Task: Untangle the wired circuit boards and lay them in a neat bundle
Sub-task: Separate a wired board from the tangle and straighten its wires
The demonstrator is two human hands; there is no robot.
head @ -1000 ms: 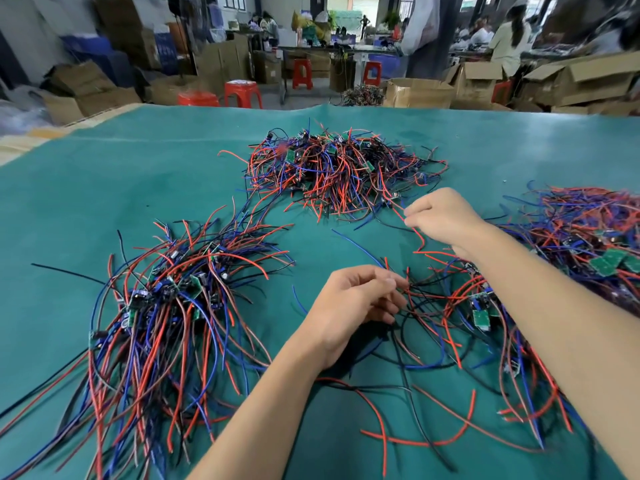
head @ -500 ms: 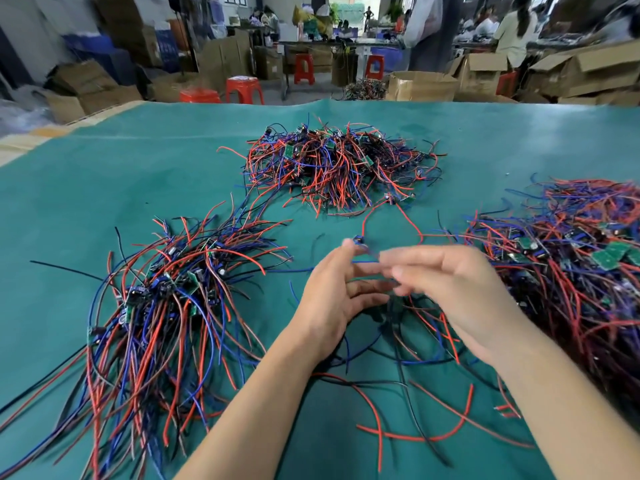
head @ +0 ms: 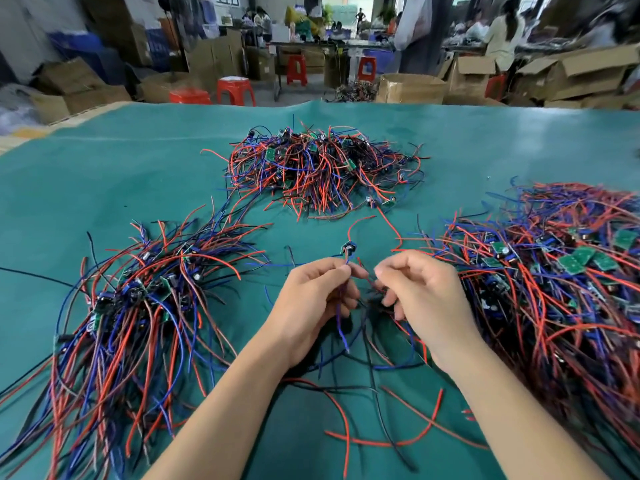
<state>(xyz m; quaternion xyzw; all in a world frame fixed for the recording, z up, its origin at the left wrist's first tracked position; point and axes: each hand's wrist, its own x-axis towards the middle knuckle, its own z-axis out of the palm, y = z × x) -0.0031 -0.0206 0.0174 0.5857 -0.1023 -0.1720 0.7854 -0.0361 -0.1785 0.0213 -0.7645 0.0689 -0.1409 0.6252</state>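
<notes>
Setting: workshop floor with cartons [head: 412, 87] and red stools [head: 235, 91] behind a table under green cloth [head: 104, 188].
Left hand [head: 311, 303]: thumb and forefinger pinch the wires just below a small board [head: 349, 248], which stands above the fingertips.
Right hand [head: 422, 296]: fingers curled into dark wires between the two hands; whether they grip a strand cannot be told.
Bundle [head: 138, 306]: combed wires, boards grouped, lying left of the hands.
Tangles: far pile [head: 318, 171] ahead; right pile [head: 554, 271] beside the right forearm.
Loose wires [head: 363, 427]: red and black strands on the cloth near the wrists.
Step, judged: freeing one wired board from strands that cross it.
Next move, judged: draw the crossing strands apart, straighten the leads, then lay the board on the bundle with wires parallel.
Markings: none legible.
</notes>
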